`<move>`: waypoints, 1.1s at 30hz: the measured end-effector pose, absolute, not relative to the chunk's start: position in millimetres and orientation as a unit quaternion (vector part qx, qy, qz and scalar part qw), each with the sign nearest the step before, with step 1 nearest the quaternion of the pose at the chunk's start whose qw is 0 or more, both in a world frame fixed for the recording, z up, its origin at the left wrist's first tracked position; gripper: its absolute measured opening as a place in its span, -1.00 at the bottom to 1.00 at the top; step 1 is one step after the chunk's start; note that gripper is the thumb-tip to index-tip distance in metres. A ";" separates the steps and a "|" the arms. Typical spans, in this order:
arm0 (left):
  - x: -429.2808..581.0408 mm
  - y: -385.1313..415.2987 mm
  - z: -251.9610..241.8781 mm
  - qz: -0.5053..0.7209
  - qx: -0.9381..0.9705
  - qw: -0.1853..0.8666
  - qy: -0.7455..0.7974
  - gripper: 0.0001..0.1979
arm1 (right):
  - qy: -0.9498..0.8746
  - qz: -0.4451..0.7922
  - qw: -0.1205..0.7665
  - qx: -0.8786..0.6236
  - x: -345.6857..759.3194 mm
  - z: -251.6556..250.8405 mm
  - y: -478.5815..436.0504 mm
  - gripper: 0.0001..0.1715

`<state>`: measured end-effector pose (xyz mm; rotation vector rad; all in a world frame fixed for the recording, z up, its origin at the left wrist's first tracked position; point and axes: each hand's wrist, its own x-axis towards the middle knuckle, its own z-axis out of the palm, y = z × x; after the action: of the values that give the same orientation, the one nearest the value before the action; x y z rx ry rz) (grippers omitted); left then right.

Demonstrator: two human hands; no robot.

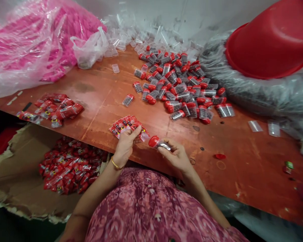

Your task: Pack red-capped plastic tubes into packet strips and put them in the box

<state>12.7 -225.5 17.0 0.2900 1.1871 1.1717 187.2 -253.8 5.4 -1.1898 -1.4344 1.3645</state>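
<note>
Patterned shirt [154, 208]: nearest, at the near edge of the worktop [101, 101].
Left hand [124, 148]: grasping red sachets [123, 124], fanned, probably to keep each separate.
Right hand [175, 154]: grasping a red-capped clear bottle [157, 143], cap pointing left toward the sachets.
Bottle pile [178, 89]: far centre-right, likely kept within reach.
Torn carton [15, 174]: near left, below the worktop, holding red packets [68, 168].
Sachet print: too small to read.
</note>
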 end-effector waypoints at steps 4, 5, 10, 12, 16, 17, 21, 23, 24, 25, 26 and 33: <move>13.4 -226.7 19.7 0.504 0.119 0.662 0.543 -0.58 | -0.582 0.544 0.384 -0.467 184.3 12.0 -256.7 -0.78; 13.6 -227.4 20.1 0.502 0.122 0.660 0.545 -0.59 | -0.583 0.548 0.379 -0.466 183.3 14.2 -256.9 -0.78; 16.2 -231.0 19.3 0.505 0.160 0.658 0.535 -0.59 | -0.552 0.594 0.340 -0.477 178.7 21.5 -253.5 -0.74; 16.7 -232.0 16.7 0.520 0.182 0.641 0.535 -0.59 | -0.526 0.617 0.328 -0.485 177.6 21.7 -251.1 -0.71; 14.7 -233.3 11.0 0.533 0.237 0.601 0.546 -0.60 | -0.485 0.648 0.315 -0.496 175.3 20.1 -248.5 -0.65; 14.1 -233.4 10.2 0.532 0.248 0.599 0.545 -0.60 | -0.482 0.646 0.319 -0.499 174.4 19.8 -248.3 -0.64; 14.2 -234.9 9.2 0.543 0.272 0.598 0.523 -0.63 | -0.495 0.624 0.342 -0.499 170.5 18.3 -248.4 -0.66; 16.7 -236.8 8.4 0.545 0.280 0.600 0.514 -0.67 | -0.507 0.616 0.351 -0.491 169.0 16.0 -248.1 -0.68; 18.6 -238.1 7.7 0.546 0.278 0.604 0.510 -0.68 | -0.512 0.610 0.358 -0.487 168.0 14.1 -247.9 -0.69; 21.0 -239.5 6.8 0.547 0.271 0.610 0.505 -0.68 | -0.517 0.602 0.369 -0.485 166.7 11.5 -247.8 -0.70; 23.7 -240.9 5.9 0.550 0.257 0.617 0.500 -0.67 | -0.520 0.591 0.382 -0.485 164.7 8.2 -247.9 -0.70; 34.0 -241.9 8.8 0.597 0.154 0.625 0.479 -0.64 | -0.472 0.580 0.461 -0.477 141.2 -14.4 -249.2 -0.61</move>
<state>34.0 -241.9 8.8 0.3533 1.0982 1.3696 141.2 -249.2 -14.4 -1.1736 -1.1615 1.4274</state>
